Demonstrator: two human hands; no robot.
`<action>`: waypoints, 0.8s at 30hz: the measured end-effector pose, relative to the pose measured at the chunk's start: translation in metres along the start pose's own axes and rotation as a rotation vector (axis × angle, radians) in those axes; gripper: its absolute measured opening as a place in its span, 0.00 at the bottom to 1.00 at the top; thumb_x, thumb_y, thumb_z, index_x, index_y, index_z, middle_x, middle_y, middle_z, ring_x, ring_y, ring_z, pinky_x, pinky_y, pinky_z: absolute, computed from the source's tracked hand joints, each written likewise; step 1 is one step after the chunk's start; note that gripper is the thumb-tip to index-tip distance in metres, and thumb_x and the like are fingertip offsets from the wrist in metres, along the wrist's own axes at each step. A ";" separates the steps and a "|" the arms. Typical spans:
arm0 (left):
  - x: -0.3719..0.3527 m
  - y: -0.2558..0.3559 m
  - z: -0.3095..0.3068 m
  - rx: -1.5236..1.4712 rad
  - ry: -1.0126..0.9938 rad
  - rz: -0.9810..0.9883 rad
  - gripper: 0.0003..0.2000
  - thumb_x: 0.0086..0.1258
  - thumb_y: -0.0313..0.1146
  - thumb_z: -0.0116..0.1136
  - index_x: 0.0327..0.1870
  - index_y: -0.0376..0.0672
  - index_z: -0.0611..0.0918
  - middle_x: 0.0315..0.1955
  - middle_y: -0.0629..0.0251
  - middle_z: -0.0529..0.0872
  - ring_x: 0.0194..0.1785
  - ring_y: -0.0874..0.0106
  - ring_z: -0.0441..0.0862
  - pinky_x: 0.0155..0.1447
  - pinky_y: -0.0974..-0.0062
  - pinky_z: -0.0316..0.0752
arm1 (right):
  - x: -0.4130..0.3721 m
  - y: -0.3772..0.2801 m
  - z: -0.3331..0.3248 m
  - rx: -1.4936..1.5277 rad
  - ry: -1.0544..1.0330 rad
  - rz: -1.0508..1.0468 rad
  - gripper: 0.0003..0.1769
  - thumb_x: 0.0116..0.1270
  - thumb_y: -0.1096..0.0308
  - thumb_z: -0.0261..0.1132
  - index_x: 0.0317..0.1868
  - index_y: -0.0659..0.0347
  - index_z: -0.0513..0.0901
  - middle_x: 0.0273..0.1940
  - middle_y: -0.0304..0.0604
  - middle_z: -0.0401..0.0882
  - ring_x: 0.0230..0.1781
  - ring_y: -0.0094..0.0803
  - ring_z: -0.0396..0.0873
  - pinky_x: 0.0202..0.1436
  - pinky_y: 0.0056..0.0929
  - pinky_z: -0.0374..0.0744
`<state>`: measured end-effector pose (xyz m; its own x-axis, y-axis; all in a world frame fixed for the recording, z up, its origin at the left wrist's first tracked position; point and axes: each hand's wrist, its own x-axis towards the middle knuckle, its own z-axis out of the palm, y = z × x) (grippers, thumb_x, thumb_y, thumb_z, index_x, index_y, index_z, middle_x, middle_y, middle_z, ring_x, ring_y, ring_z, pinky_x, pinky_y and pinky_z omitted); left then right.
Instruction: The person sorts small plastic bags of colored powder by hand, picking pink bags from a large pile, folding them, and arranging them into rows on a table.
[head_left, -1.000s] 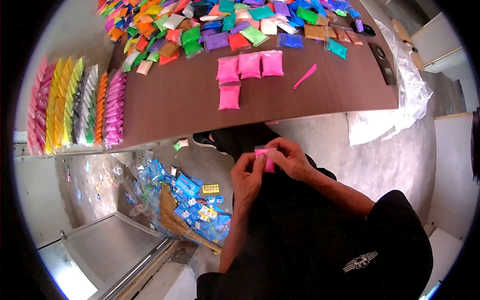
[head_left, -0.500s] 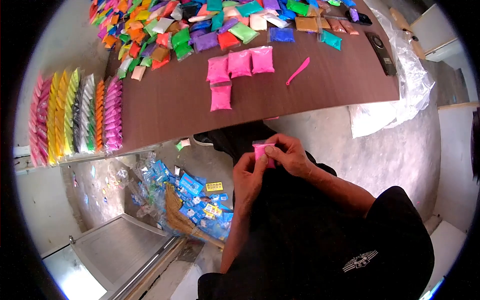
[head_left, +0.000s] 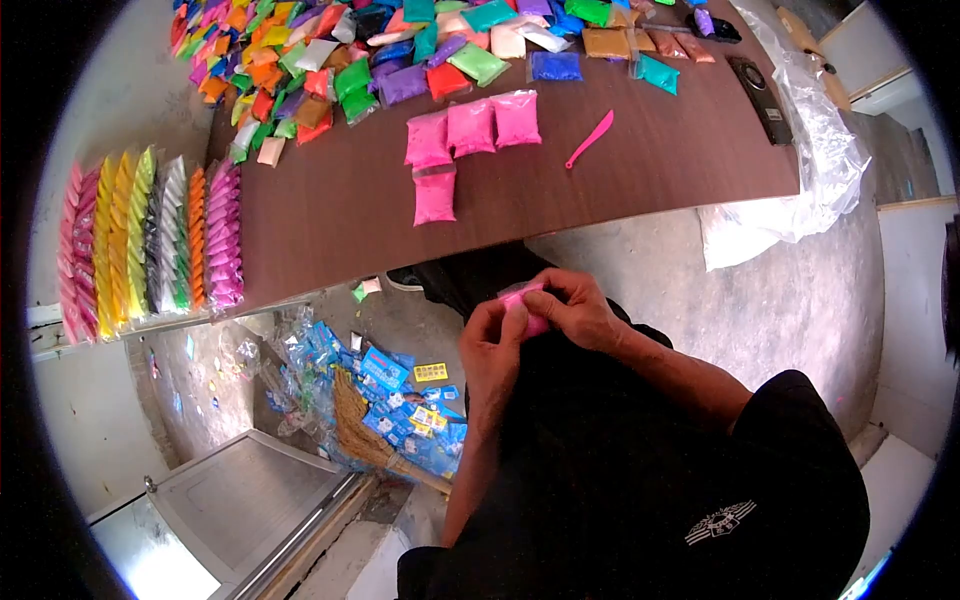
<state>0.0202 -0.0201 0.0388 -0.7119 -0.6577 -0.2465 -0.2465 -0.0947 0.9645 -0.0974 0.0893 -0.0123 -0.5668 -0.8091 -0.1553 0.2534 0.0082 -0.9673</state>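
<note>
Above my lap, off the table's front edge, a small pink packet is pinched between both hands. My left hand grips its left side with thumb and fingers. On the packet's right side, my right hand holds it near the top, thumb on the front. On the brown table lie several pink packets, three side by side and one pink packet just below them. A pink plastic knife lies to their right.
Many coloured packets cover the table's back. Rows of twisted packets line its left end. A dark device and clear plastic sheeting are at right. Below left are a broom and blue wrappers.
The pink packet is tilted more and sits a little further left, its top edge turned. My left hand has shifted slightly left. The table view has moved slightly.
</note>
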 end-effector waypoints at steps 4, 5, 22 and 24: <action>0.001 -0.006 -0.007 -0.077 -0.003 -0.025 0.10 0.79 0.37 0.62 0.44 0.39 0.85 0.31 0.75 0.82 0.35 0.83 0.74 0.40 0.81 0.70 | 0.001 -0.001 0.002 -0.044 -0.007 -0.044 0.12 0.77 0.62 0.67 0.48 0.64 0.84 0.37 0.33 0.83 0.37 0.18 0.77 0.41 0.23 0.79; 0.001 -0.006 -0.008 -0.063 -0.006 -0.018 0.09 0.79 0.37 0.62 0.43 0.39 0.85 0.31 0.75 0.82 0.35 0.83 0.73 0.39 0.81 0.69 | 0.000 -0.003 0.002 -0.044 -0.018 -0.026 0.12 0.77 0.62 0.66 0.48 0.64 0.84 0.37 0.33 0.82 0.37 0.18 0.77 0.41 0.23 0.79; 0.000 -0.008 -0.014 -0.030 0.005 -0.020 0.09 0.78 0.35 0.63 0.45 0.38 0.86 0.35 0.69 0.86 0.39 0.81 0.79 0.44 0.80 0.74 | 0.000 -0.004 0.002 -0.042 -0.075 -0.058 0.10 0.77 0.65 0.65 0.48 0.63 0.83 0.38 0.32 0.82 0.39 0.17 0.76 0.44 0.22 0.78; -0.001 -0.007 -0.015 0.012 0.004 -0.016 0.09 0.78 0.35 0.63 0.45 0.38 0.86 0.35 0.69 0.86 0.39 0.81 0.79 0.44 0.80 0.75 | 0.001 -0.005 0.004 -0.102 -0.060 -0.074 0.10 0.77 0.65 0.66 0.49 0.63 0.85 0.41 0.37 0.85 0.42 0.20 0.79 0.47 0.23 0.79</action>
<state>0.0323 -0.0305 0.0341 -0.7054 -0.6587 -0.2619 -0.2657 -0.0968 0.9592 -0.0965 0.0865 -0.0064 -0.5324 -0.8433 -0.0739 0.1301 0.0048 -0.9915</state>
